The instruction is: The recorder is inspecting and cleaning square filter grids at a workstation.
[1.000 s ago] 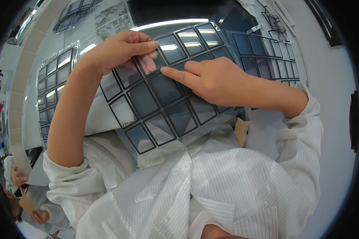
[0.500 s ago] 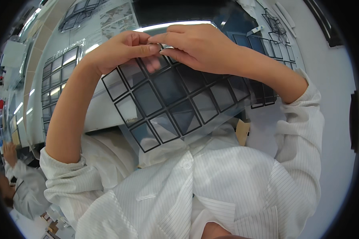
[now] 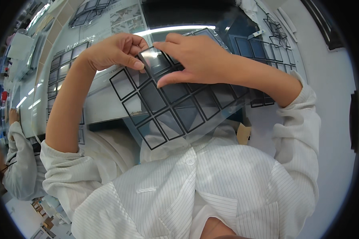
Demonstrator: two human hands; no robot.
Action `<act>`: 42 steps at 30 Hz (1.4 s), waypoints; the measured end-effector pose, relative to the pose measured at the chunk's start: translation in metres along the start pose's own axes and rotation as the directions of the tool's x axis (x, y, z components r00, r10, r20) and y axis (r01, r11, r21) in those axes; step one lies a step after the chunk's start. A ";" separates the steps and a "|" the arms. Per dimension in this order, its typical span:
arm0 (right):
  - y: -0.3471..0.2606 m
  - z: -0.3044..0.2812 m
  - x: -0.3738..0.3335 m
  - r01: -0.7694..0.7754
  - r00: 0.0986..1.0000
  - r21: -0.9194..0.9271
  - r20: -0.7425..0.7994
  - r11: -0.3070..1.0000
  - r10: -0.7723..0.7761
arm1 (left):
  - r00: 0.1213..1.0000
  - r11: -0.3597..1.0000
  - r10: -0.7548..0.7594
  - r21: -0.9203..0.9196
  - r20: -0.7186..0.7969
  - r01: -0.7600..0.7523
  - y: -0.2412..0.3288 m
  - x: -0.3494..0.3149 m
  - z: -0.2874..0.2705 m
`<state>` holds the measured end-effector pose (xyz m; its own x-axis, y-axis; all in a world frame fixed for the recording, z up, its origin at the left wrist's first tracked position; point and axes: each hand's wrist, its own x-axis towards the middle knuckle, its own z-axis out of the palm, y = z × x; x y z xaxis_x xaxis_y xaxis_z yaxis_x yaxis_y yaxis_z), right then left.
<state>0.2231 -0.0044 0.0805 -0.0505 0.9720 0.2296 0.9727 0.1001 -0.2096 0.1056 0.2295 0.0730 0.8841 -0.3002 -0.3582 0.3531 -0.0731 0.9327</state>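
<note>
A clear plastic sheet carrying a grid of black square frames [image 3: 173, 105] slants over the table's near edge, above my lap. My left hand [image 3: 121, 51] is at its far left edge, thumb over the border and a fingertip just beneath, pinching it. The other left fingers are curled. My right hand [image 3: 201, 59] lies over the far part of the sheet. Its thumb and forefinger are spread wide, with one glossy frame of the grid between them. The remaining right fingers are hidden behind the hand.
Similar framed sheets lie on the table at the left [image 3: 66, 65], far left [image 3: 87, 14] and right [image 3: 263, 49]. Loose black frames [image 3: 277, 30] are heaped at the far right. A black glossy panel [image 3: 187, 14] is at the back. Another person's sleeve [image 3: 22, 171] shows at left.
My hands have parted from where their fingertips met at the sheet's far edge. The right thumb has swung down over the grid. The sheet has shifted slightly right.
</note>
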 end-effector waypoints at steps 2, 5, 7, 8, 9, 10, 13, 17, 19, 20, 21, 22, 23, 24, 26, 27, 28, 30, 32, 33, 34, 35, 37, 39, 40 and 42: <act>-0.002 0.006 0.006 -0.039 0.994 -0.043 0.098 0.998 0.043 | 0.999 0.999 -0.025 0.024 -0.043 0.026 0.001 -0.001 0.002; -0.003 0.006 0.013 -0.061 0.989 -0.032 0.136 0.998 0.065 | 0.999 0.999 -0.023 0.043 -0.050 0.025 0.008 -0.002 0.008; -0.003 0.005 0.013 -0.051 0.989 -0.005 0.138 0.999 0.051 | 0.999 1.000 -0.005 0.029 -0.034 0.006 0.006 -0.002 0.008; -0.002 0.003 0.013 -0.038 0.989 0.022 0.145 0.999 0.035 | 1.000 1.000 0.015 0.011 -0.020 -0.015 0.004 -0.003 0.008; -0.003 0.001 0.012 -0.038 0.989 0.015 0.141 0.999 0.035 | 1.000 1.000 0.020 0.017 -0.020 -0.020 0.002 -0.003 0.009; -0.004 -0.001 0.011 -0.045 0.987 0.042 0.154 0.998 0.038 | 0.999 1.000 0.029 0.003 -0.015 -0.029 0.001 -0.003 0.009; -0.003 0.002 0.012 -0.054 0.990 0.089 0.137 0.995 0.041 | 0.998 0.997 0.067 -0.024 0.005 -0.067 0.000 -0.004 0.012; -0.006 0.008 0.013 -0.094 0.989 0.160 0.131 0.983 0.073 | 0.996 0.995 0.086 -0.043 0.014 -0.085 -0.002 -0.004 0.012; -0.011 0.005 0.014 -0.149 0.979 0.141 0.157 0.979 0.127 | 0.998 0.998 0.060 -0.008 -0.004 -0.060 -0.001 -0.004 0.007; -0.012 0.007 0.016 -0.144 0.977 0.131 0.178 0.981 0.120 | 0.998 0.998 0.054 -0.016 -0.018 -0.054 0.003 -0.005 0.009; -0.012 0.008 0.018 -0.139 0.974 0.123 0.196 0.983 0.113 | 0.998 0.998 0.061 -0.002 -0.002 -0.061 0.005 -0.005 0.009; -0.012 0.007 0.021 -0.128 0.968 0.118 0.231 0.985 0.098 | 0.999 0.999 0.047 -0.019 -0.014 -0.047 0.005 -0.006 0.009; -0.012 0.006 0.022 -0.139 0.969 0.107 0.221 0.984 0.113 | 0.999 0.999 0.031 -0.035 -0.027 -0.032 0.006 -0.006 0.007; -0.011 0.004 0.022 -0.156 0.968 0.141 0.219 0.978 0.123 | 0.999 0.998 0.017 -0.067 -0.034 -0.019 0.004 -0.005 0.003; -0.007 0.006 0.024 -0.148 0.970 0.194 0.222 0.970 0.103 | 0.998 0.997 0.014 -0.081 -0.060 -0.019 0.004 -0.008 0.005; -0.006 0.010 0.021 -0.132 0.974 0.188 0.206 0.973 0.092 | 0.996 0.994 0.003 -0.105 -0.086 -0.012 0.002 -0.010 0.006; -0.004 0.013 0.017 -0.122 0.980 0.232 0.184 0.965 0.079 | 0.991 0.998 0.022 -0.048 -0.134 -0.029 -0.004 -0.013 0.007; 0.000 0.014 0.017 -0.141 0.976 0.285 0.201 0.948 0.084 | 0.995 1.000 0.028 0.009 -0.094 -0.027 -0.011 -0.009 0.004; 0.000 0.004 0.013 -0.188 0.963 0.301 0.242 0.935 0.116 | 0.995 0.995 0.081 0.054 -0.050 -0.078 -0.012 -0.001 0.002; 0.001 0.002 0.011 -0.211 0.958 0.306 0.252 0.928 0.135 | 0.995 0.995 0.095 0.035 0.004 -0.095 -0.002 0.004 0.008; 0.000 0.004 0.009 -0.165 0.975 0.300 0.191 0.940 0.111 | 0.994 0.994 0.104 -0.009 0.011 -0.104 -0.008 0.004 0.009; -0.003 0.006 0.009 -0.141 0.986 0.292 0.131 0.946 0.107 | 0.992 0.993 0.108 -0.049 0.071 -0.105 -0.005 0.004 0.011; -0.009 0.002 0.013 -0.166 0.973 0.272 0.199 0.948 0.114 | 0.988 0.990 0.127 -0.069 0.088 -0.121 -0.005 0.005 0.013; -0.013 -0.007 0.017 -0.215 0.949 0.245 0.280 0.945 0.143 | 0.991 0.992 0.118 -0.056 0.060 -0.115 -0.005 -0.001 0.012; -0.017 -0.013 0.023 -0.197 0.941 0.217 0.317 0.956 0.122 | 0.993 0.994 0.104 -0.048 0.049 -0.102 -0.005 -0.002 0.012; -0.018 -0.024 0.022 -0.187 0.928 0.187 0.356 0.964 0.111 | 0.995 0.996 0.091 -0.029 0.048 -0.090 -0.004 0.001 0.014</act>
<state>0.2099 0.0101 0.1117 -0.0193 0.9888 -0.1481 0.9052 -0.0456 -0.4226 0.1006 0.2165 0.0691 0.8966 -0.3513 -0.2695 0.2814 -0.0179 0.9594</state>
